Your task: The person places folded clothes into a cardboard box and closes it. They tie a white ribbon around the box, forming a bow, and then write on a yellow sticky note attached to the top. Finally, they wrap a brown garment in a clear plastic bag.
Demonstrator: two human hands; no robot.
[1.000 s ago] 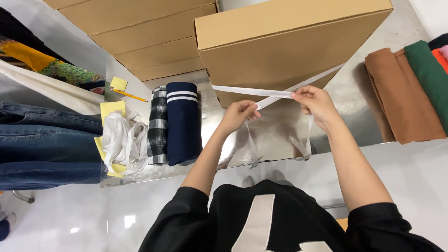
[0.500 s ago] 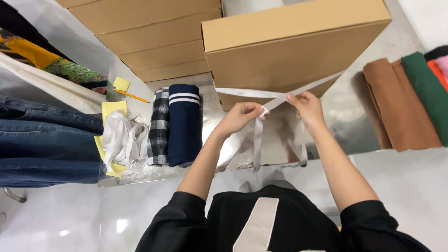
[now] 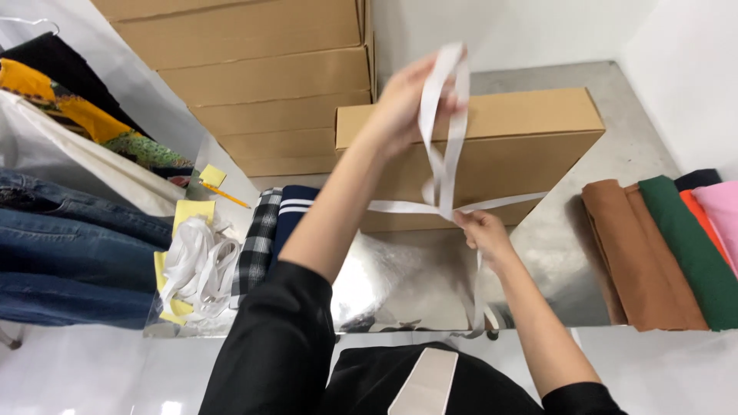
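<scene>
My left hand [image 3: 403, 96] lifted a loop of soft, limp white ribbon [image 3: 444, 131]; my right hand [image 3: 478, 230] pinched its crossing against the cardboard box [image 3: 530, 146].

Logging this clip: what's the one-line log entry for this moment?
left hand: lifts ribbon end high | right hand: pinches ribbon at box front | stage: tying

One cardboard box [image 3: 492, 146] in front; four stacked boxes [image 3: 261, 84] behind; five folded cloths [image 3: 661, 246]; two hands.
</scene>
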